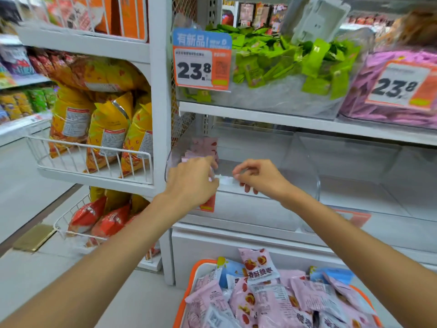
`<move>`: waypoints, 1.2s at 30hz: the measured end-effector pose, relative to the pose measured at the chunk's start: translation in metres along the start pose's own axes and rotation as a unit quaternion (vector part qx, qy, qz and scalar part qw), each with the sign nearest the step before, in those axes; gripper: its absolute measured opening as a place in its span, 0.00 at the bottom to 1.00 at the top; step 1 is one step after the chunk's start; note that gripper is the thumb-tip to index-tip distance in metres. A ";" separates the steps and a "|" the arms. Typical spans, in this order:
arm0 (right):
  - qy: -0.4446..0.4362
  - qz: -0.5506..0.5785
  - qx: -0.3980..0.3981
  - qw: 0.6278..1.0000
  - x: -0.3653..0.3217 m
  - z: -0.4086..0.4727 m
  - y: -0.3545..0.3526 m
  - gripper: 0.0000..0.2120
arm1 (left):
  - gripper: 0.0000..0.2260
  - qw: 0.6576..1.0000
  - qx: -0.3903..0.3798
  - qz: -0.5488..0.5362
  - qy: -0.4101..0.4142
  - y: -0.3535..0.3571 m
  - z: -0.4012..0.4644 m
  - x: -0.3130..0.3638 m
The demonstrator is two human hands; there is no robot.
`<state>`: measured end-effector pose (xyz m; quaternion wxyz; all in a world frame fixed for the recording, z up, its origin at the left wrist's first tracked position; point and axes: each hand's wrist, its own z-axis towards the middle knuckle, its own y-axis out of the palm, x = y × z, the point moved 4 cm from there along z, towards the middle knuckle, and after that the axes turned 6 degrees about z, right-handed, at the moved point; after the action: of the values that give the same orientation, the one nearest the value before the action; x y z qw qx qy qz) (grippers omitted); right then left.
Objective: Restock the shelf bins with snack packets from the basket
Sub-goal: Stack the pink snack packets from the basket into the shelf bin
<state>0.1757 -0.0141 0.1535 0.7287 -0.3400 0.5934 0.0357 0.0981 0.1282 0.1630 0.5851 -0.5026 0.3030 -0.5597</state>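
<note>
Both hands at clear shelf bin (241,209) rim: left hand (192,179) gripping pink packets (205,147); right hand (257,177) seemingly pinching a white packet (227,179).

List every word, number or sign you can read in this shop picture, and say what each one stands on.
"有新品": blue top of the price sign on the green-packet bin.
"23.8": the same sign, in large digits.
"23.8": price sign on the pink-packet bin, blurred but legible.
"香酥脆枣": pink snack packet standing in the orange basket.
Small print, the QR code and labels on the yellow bags: too blurred to read.
</note>
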 end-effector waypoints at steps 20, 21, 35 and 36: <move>0.031 -0.284 -0.195 0.938 0.157 -0.164 0.103 0.22 | 0.16 0.816 -0.565 0.116 0.029 0.169 -0.165 -0.012; 0.013 -0.301 -0.214 0.929 0.158 -0.166 0.115 0.25 | 0.14 0.819 -0.566 0.093 0.030 0.172 -0.166 -0.013; 0.275 0.139 -0.064 0.949 0.162 -0.154 0.084 0.08 | 0.32 0.871 -0.474 -0.013 0.128 0.138 -0.161 -0.029; 0.298 0.192 -0.036 0.934 0.158 -0.154 0.076 0.08 | 0.36 0.897 -0.419 -0.015 0.139 0.131 -0.156 -0.029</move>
<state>0.0576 -0.0942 -0.0319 0.4847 -0.2409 0.8357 0.0930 -0.0040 0.1000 -0.0133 0.2644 -0.6226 0.5801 -0.4538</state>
